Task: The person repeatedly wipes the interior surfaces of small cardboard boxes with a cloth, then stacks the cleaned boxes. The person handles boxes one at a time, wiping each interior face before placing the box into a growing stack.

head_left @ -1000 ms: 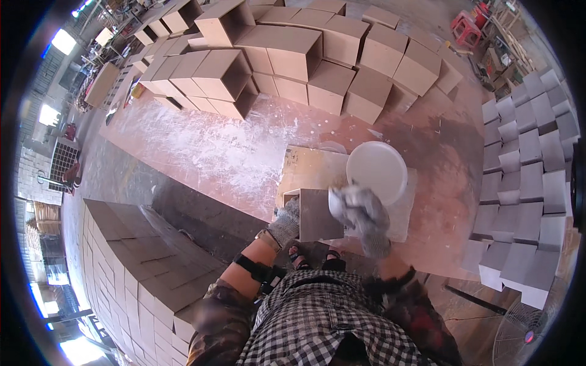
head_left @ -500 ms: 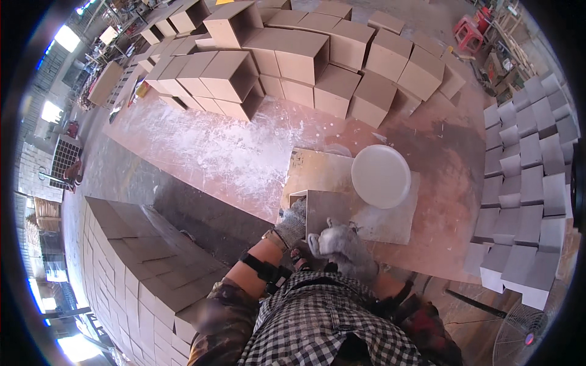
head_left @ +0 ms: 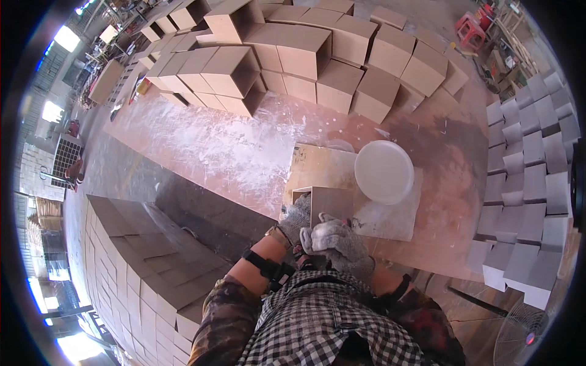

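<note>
A small brown board box (head_left: 332, 202) with an open side stands on a stained board (head_left: 312, 168) in front of me. My left hand (head_left: 296, 217), in a grey knit glove, grips the box at its left side; part of its fingers is hidden by the box wall. Against the box's near edge is my right hand (head_left: 336, 240), also gloved, with its fingers curled in. What those fingers hold, if anything, I cannot make out. Just beyond the box, a round white lid or shallow tub (head_left: 384, 172) rests on the same board.
Stacked brown open boxes (head_left: 299, 52) line the far side of the reddish, white-dusted table (head_left: 226, 140). A tall stack of board pieces (head_left: 146, 256) rises at left. Several rows of greyish boxes (head_left: 525, 177) stand at right, with a fan (head_left: 522, 335) below and a red stool (head_left: 470, 33) behind.
My right hand has shifted left and slightly forward along the box's near edge, closer to my left hand. My left hand stays on the box, and the whole view has moved slightly.
</note>
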A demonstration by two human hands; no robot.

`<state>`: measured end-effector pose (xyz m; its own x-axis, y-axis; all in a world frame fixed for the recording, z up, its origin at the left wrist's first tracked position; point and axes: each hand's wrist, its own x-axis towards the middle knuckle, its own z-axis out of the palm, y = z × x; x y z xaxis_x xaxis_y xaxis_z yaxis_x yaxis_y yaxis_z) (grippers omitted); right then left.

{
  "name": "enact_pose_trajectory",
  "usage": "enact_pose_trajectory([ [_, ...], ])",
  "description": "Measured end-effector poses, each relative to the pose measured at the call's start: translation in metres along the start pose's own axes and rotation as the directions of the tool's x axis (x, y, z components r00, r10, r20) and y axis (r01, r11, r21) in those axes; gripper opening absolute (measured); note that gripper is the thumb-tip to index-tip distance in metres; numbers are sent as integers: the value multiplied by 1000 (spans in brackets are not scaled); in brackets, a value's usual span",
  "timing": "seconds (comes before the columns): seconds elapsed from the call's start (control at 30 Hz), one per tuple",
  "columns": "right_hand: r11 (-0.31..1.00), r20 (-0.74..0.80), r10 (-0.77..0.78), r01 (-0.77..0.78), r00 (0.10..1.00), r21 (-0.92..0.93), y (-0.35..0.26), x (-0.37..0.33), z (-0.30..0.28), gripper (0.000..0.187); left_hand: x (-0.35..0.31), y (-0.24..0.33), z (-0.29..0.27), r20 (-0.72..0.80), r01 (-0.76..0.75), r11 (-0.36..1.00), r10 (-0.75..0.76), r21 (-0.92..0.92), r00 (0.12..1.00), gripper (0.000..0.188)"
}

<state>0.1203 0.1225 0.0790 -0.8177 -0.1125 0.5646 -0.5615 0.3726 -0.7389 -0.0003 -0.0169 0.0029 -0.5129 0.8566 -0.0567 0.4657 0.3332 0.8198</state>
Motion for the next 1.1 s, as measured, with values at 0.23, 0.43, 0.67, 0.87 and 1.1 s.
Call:
enact_pose_trajectory([
  [0.23,636,-221,547,-228,808,737,48,62,-8,17,35,-63,41,280,225,932,-144,-284,949,54],
  [0.43,1000,-56,8,-10,998,-19,14,3,5,30,2,-6,-4,384,389,146,-64,-910,921,39],
  [0.67,996,23,6,-8,1000,94,-34,-22,-31,20,6,-40,-2,42,162,973,-157,-168,987,42],
  [0.87,736,-490,644,-299,588,608,-59,-22,-60,22,9,-33,-14,70,122,992,-120,-24,990,39],
  [1.1,533,-461,820,-160,340,831,-33,-43,-68,31,-11,-28,-24,26,-238,900,246,366,969,35],
])
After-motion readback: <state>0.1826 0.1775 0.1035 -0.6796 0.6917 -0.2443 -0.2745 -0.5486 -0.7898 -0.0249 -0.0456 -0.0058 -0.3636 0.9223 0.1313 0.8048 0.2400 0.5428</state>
